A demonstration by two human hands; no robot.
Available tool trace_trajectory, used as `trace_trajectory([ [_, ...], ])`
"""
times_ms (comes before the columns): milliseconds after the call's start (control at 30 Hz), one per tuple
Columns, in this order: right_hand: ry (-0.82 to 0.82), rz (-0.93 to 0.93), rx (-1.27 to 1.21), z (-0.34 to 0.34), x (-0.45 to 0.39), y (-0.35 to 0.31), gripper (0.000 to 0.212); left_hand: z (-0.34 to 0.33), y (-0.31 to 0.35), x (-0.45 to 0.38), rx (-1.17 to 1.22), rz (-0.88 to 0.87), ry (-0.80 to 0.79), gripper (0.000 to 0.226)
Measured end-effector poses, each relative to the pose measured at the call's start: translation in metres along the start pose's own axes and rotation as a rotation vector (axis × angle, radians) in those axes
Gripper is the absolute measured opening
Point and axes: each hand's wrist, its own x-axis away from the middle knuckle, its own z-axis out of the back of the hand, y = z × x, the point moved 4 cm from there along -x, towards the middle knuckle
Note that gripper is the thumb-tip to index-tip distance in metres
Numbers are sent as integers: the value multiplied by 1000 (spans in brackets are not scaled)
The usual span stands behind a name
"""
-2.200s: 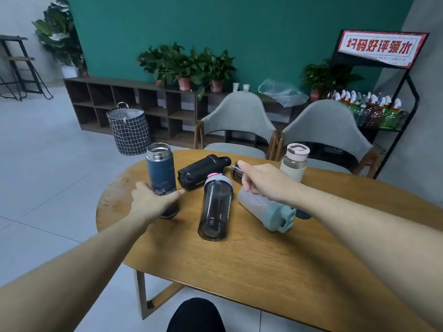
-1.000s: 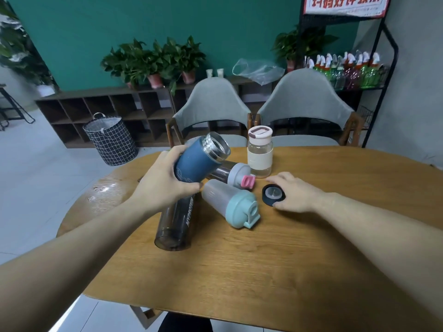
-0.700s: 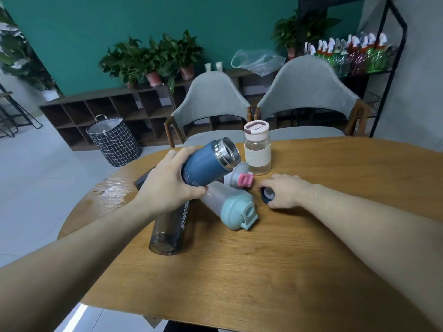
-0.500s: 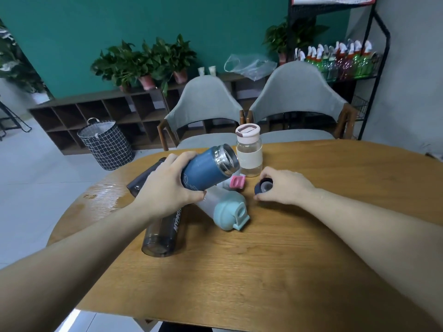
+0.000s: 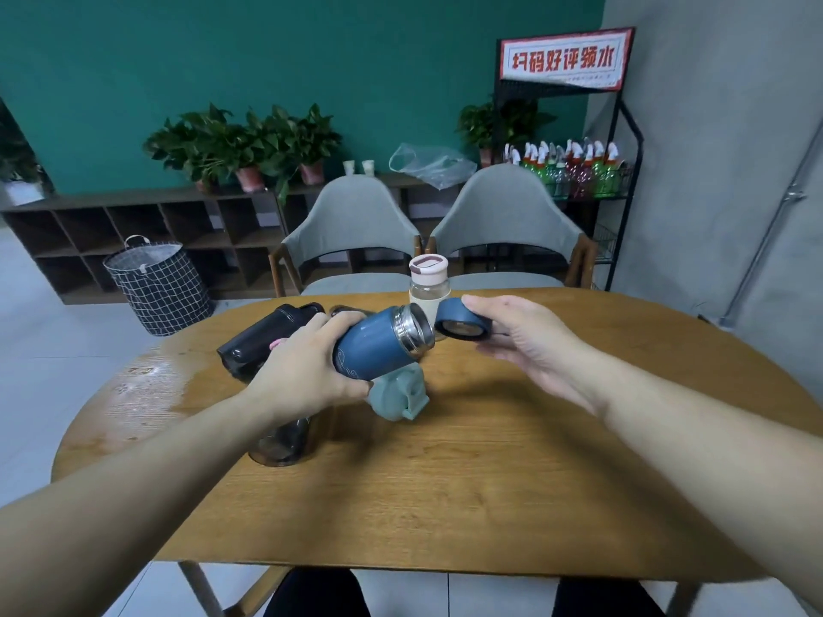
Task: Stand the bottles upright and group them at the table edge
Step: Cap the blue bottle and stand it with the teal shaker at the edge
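One uncapped blue flask (image 5: pixel 376 349), tilted

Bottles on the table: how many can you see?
5, maybe more hidden. Blue flask in the left hand; clear bottle upright behind; black bottle, smoky bottle and teal-lidded bottle lying under that hand.

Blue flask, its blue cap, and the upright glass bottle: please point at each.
blue flask (image 5: pixel 372 351), head view, on its painted body.
blue cap (image 5: pixel 461 320), head view, on its outer wall.
glass bottle (image 5: pixel 428 270), head view, on its pale lid.
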Motion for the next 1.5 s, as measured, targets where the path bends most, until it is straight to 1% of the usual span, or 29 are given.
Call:
trace_trajectory([
  [67, -1, 50, -66, -5, 15, -6, 27, 2, 3, 7, 5, -9, -19, 88],
  [133, -39, 90, -155, -11, 26, -12, 27, 3, 5, 12, 18, -14, -29, 86],
  [233, -94, 159, -128, -18, 43, -18, 25, 7, 10, 18, 15, -30, -32, 86],
  [367, -158, 259, 50, -24, 57, -22, 34, 8, 14, 24, 33, -61, -45, 85],
  [500, -208, 363, 162, -29, 72, -24, 51, 10, 19, 29, 75, -74, -51, 81],
  [600, -235, 410, 268, -33, 75, -22, 63, 13, 20, 32, 84, -78, -49, 82],
  [767, -298, 501, 497, -39, 80, -28, 60, 14, 19, 35, -14, -96, -22, 83],
  [867, -256, 562, 696, -44, 78, -29, 50, 15, 18, 35, -90, -106, 10, 82],
  [933, -211, 553, 770, -46, 76, -27, 37, 16, 21, 37, -159, -117, 43, 80],
  [1000, -178, 500, 792, -49, 70, -25, 26, 17, 24, 36, -204, -128, 78, 78],
  [1033, -162, 454, 797, -50, 67, -25, 24, 17, 26, 36, -217, -136, 85, 77],
  [1067, -148, 387, 797, -52, 64, -24, 27, 15, 26, 35, -229, -145, 84, 76],
  [1167, -150, 141, 771, -51, 57, -17, 51, 12, 26, 33, -266, -156, 63, 75],
  [1200, -156, 120, 773, -50, 56, -16, 56, 11, 25, 31, -267, -150, 53, 75],
  [1233, -156, 148, 770, -47, 55, -16, 59, 10, 24, 31, -264, -144, 42, 75],
  [1300, -189, 307, 771, -40, 58, -19, 61, 7, 22, 29, -259, -138, 21, 76],
  [1333, -226, 397, 806, -37, 59, -20, 63, 6, 21, 28, -259, -136, 14, 77],
  [1400, -303, 567, 966, -33, 63, -19, 69, 4, 20, 26, -252, -128, 4, 77],
  [1467, -352, 730, 1075, -31, 66, -16, 65, 2, 20, 25, -236, -118, -6, 77],
  [1500, -347, 766, 1087, -29, 65, -14, 60, 1, 21, 24, -235, -118, -7, 78],
])
